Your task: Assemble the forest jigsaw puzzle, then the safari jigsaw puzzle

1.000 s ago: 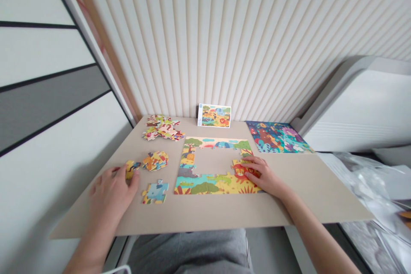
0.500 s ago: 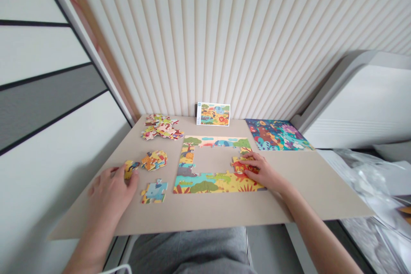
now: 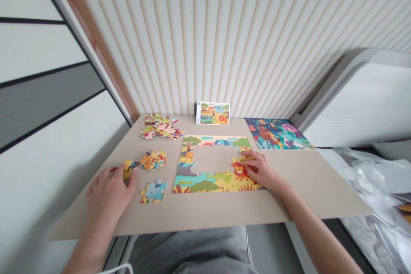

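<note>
A partly assembled jigsaw puzzle [image 3: 205, 186] lies on the table, its border of animals and trees joined around a bare middle. On its right side my right hand [image 3: 261, 170] rests with the fingers apart, touching the red lion piece [image 3: 239, 168] and the pieces beside it. The fingers cover part of that edge. At the left, my left hand [image 3: 111, 186] pinches a yellow puzzle piece [image 3: 129, 168] between thumb and fingers. Near it are a small pile of puzzle pieces [image 3: 154, 160] and a few joined blue elephant pieces [image 3: 154, 191].
A picture card [image 3: 213, 113] stands upright at the back of the beige table [image 3: 224, 212]. Another heap of puzzle pieces [image 3: 161, 127] is at the back left. A finished dark blue puzzle [image 3: 278, 134] lies at the back right. Clear plastic wrapping [image 3: 369, 171] sits beyond the right edge.
My right fingers have shifted slightly off the lion piece, showing more of it, and it sits closer in line with its neighbours. My left hand stays put with its piece.
</note>
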Available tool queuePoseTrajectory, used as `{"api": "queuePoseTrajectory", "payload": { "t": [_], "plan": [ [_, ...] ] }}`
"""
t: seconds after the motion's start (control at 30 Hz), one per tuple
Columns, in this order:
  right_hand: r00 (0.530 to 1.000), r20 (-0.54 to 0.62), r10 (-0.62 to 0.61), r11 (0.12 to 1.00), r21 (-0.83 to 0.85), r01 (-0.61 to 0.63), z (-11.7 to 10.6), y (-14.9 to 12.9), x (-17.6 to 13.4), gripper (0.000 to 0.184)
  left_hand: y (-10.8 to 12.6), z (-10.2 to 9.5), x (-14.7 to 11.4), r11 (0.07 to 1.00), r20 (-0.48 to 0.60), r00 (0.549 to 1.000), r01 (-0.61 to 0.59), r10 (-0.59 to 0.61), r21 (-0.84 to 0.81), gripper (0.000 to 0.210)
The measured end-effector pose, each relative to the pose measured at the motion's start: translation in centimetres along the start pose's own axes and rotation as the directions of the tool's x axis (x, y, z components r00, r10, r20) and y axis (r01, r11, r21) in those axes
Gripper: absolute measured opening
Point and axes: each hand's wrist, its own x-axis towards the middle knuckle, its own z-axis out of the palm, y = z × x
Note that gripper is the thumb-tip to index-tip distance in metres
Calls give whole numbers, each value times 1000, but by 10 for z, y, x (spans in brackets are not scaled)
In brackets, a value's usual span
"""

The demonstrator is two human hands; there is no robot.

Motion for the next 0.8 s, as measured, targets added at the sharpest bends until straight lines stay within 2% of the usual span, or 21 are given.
{"api": "queuePoseTrajectory", "payload": {
  "t": [0.13,0.27,0.37,0.43,0.5,0.57,0.7,0.8],
  "plan": [
    [995,-1,-104,994,-25,104,0,-11,-6,31,0,1,1,1000,14,1000,23,-23,-5,50],
    [994,-37,-107,993,-46,105,-1,-13,-11,33,-1,2,0,1000,3,1000,10,-10,-11,52],
    [979,-203,-19,999,-43,10,-4,-5,-15,34,0,0,0,1000,10,1000,5,-5,-1,53],
    [933,-352,73,997,-4,-80,-6,4,-18,34,1,-2,0,1000,11,1000,0,0,4,53],
    [897,-421,133,991,26,-134,-7,12,-21,35,1,-3,0,1000,14,1000,-1,1,6,53],
    [913,-388,130,990,-2,-141,-7,16,-22,36,1,-3,0,1000,22,1000,5,-5,7,52],
    [974,-222,50,992,-105,-74,-4,10,-21,37,2,-2,0,1000,11,1000,11,-11,7,50],
    [995,-98,14,991,-135,-28,-1,1,-18,35,3,-3,-1,1000,-3,1000,12,-12,-1,51]
  ]
}}
